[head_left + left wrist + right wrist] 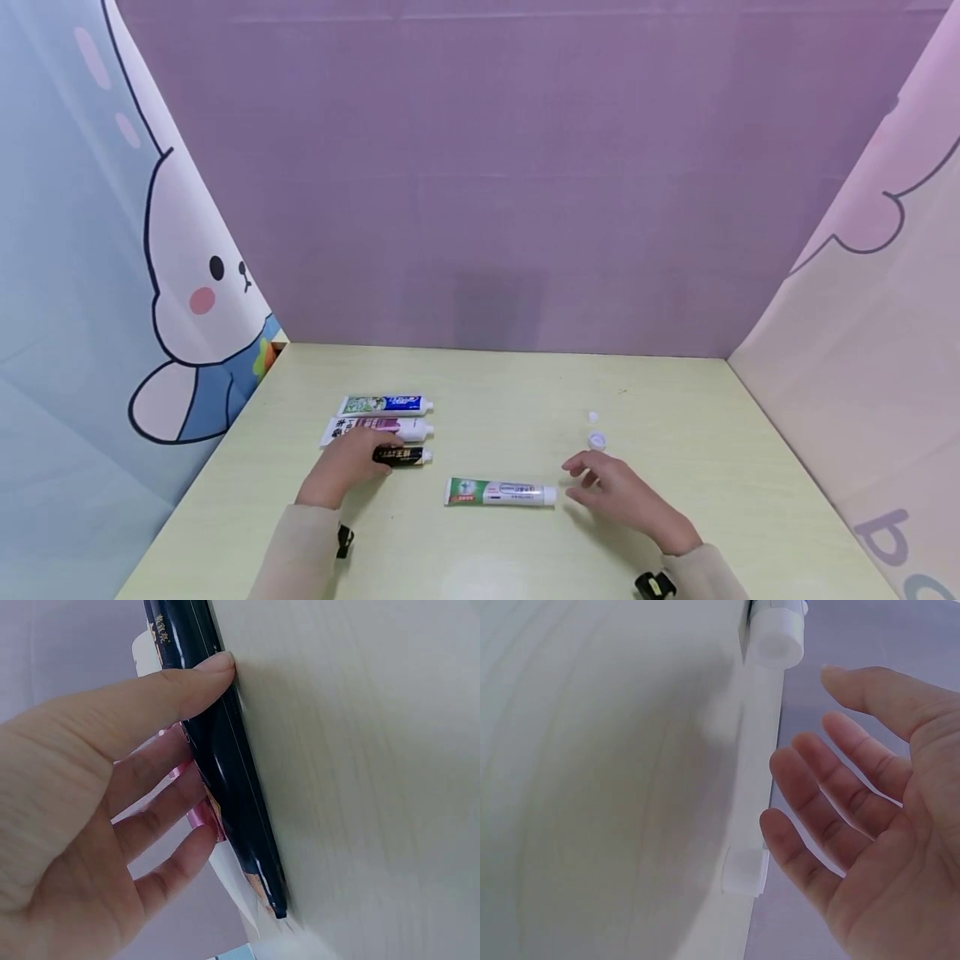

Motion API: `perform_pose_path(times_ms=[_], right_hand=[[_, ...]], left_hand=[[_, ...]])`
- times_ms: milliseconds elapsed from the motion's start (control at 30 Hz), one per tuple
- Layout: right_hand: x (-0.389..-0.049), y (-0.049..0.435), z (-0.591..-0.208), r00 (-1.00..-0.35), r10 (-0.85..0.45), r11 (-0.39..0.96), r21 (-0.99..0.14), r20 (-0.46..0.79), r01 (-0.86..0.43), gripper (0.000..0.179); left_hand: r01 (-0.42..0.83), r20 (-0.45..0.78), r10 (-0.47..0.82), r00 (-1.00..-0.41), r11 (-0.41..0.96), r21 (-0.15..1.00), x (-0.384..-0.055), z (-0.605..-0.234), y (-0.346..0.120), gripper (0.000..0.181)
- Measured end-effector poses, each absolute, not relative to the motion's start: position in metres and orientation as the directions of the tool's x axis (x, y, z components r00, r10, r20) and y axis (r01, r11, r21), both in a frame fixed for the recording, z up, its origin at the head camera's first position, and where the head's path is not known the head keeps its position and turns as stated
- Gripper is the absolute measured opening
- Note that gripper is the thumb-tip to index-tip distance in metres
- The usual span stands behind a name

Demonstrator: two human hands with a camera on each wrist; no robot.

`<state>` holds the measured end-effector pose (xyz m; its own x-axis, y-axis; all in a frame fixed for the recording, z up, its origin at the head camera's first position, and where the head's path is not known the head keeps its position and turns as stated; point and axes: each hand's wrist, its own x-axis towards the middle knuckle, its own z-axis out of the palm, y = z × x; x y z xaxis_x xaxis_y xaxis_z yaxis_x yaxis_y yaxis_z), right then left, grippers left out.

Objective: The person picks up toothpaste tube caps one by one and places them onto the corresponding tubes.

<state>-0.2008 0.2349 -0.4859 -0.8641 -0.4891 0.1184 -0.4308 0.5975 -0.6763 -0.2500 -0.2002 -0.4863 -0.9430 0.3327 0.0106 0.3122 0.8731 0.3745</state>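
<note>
The black tube (402,456) on the counter (420,554) is pinched in the left hand's grip (351,461), apparently being placed or picked up, so next it likely wants steadiness beside the white tube (412,429), while the right hand's grip (618,493) hangs parted near the green tube (501,492).

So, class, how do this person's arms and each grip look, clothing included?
The left sleeve and right sleeve are plain pale beige and long, ending near the wrists. A small black wrist-worn piece shows at the left; another black wrist piece, with a pale mark, at the right. The left grip and right grip are ungloved.
</note>
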Motion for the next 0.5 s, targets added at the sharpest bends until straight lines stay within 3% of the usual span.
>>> perform_pose_path(times_ms=[333,500], right_hand=[[-0.2013,0.2386,-0.4817,-0.863,-0.484,0.589,-0.676,0.144,-0.443,0.027],[-0.2028,0.2407,-0.4805,-0.863,-0.482,0.578,-0.685,0.152,-0.443,0.027]], left_hand=[[0.431,0.068,0.428,-0.901,0.865,0.259,-0.2534,-0.4894,-0.2033,0.036],[0.435,0.059,0.435,-0.898,0.864,0.254,-0.2527,-0.4888,-0.2049,0.036]])
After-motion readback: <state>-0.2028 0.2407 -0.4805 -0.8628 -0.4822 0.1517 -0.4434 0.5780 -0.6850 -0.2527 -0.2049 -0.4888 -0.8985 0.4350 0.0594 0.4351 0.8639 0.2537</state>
